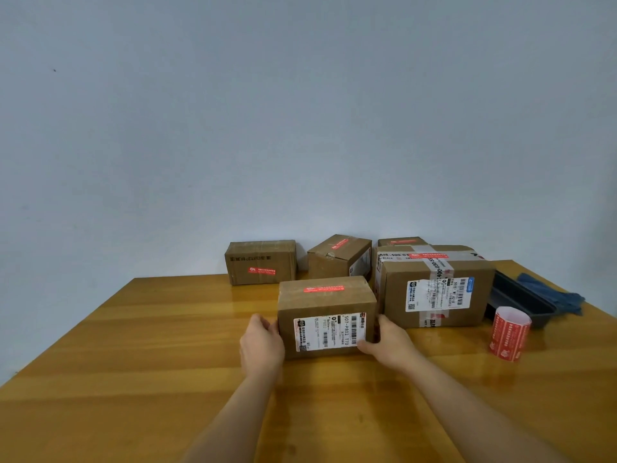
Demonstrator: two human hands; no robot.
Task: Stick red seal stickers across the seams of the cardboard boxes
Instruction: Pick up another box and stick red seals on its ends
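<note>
Currently, status by item:
near box: small brown cardboard box (327, 315) with a white shipping label on its near face, sits on the glossy wooden counter (133, 362), centre of scene.
seal on near box: red rectangular seal sticker (323, 289) lies on the top face, over a strip of clear tape; whether it crosses the seam, cannot tell.
left hand (262, 345): grasping the near box at its left side, fingers curled round the left edge.
right hand (387, 344): grasping the near box at its right side, thumb on the near face by the label's corner.
sticker roll: red-and-white roll of seal stickers (509, 334) stands upright on the counter, near right, well apart from the hands.
large box: big brown cardboard box (434, 289) with printed tape and a white label, just right of the near box, red seal on top.
far boxes: brown box with a red seal on its near face (261, 262), far left; tilted brown box with a red seal on top (339, 257), far centre; a further box top (400, 242) behind the large box, mostly hidden.
tray: dark plastic tray (521, 300), right of the large box.
cloth: blue cloth (554, 294), far right, beside the tray.
</note>
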